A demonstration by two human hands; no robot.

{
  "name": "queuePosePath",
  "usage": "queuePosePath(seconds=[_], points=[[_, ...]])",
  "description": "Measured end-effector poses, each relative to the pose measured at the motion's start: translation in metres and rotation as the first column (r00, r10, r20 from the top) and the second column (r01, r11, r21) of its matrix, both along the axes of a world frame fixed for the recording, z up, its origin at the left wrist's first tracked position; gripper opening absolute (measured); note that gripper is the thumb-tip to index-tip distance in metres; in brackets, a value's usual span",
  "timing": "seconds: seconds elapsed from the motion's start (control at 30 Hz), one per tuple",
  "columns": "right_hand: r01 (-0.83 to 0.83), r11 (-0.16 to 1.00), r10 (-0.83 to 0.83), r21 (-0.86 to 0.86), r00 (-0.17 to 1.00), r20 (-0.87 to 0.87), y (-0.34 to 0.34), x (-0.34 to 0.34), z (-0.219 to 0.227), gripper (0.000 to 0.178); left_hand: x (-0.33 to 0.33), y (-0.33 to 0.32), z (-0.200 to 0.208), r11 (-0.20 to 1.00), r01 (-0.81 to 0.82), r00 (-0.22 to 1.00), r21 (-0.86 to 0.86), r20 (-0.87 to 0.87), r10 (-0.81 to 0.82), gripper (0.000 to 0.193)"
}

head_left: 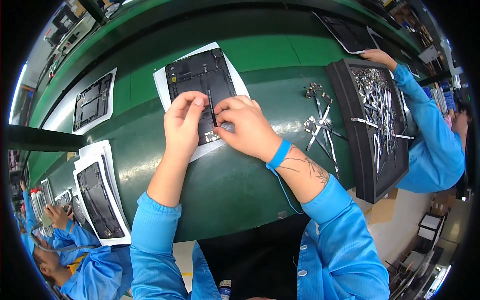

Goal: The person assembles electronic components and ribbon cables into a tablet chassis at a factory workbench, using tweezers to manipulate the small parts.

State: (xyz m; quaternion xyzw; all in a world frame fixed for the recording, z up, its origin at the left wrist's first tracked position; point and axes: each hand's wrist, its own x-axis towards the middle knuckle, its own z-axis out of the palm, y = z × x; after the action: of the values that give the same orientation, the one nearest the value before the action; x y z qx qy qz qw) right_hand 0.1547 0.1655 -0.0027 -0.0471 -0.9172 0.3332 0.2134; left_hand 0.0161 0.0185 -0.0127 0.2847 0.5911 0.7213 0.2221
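Observation:
A thin dark flex cable strip [211,106] stands slanted between my hands, over an open black tablet housing [192,80]. My right hand [247,125] pinches the strip near its lower end with thumb and fingers. My left hand [182,125] is closed, its thumb and index fingertips against the strip's left side. Beneath the hands, the housing lies on white paper sheets [240,86] on the green bench. My fingers hide part of its lower half. A blue wrist strap [280,154] with a cord circles my right wrist.
Loose flex cables [320,125] lie right of the housing, beside a black tray [364,175] heaped with more strips. Other tablet housings rest at left [95,102] and lower left [100,200]. A co-worker's hand [380,57] touches a panel at upper right; another person works at lower left.

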Motion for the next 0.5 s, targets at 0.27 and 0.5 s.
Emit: queuePosePath(seconds=[0.27,0.5], points=[[-0.020,0.999,0.021,-0.026,1.000,0.016,0.005,0.003,-0.002,0.013,-0.043,-0.014,0.010,0.737,-0.660,0.496,-0.147,-0.822,0.280,0.025],[-0.033,0.999,0.033,-0.012,0.999,0.039,0.002,0.004,0.003,0.018,-0.049,-0.017,-0.008,0.752,-0.547,0.578,-0.368,-0.816,0.021,0.042]])
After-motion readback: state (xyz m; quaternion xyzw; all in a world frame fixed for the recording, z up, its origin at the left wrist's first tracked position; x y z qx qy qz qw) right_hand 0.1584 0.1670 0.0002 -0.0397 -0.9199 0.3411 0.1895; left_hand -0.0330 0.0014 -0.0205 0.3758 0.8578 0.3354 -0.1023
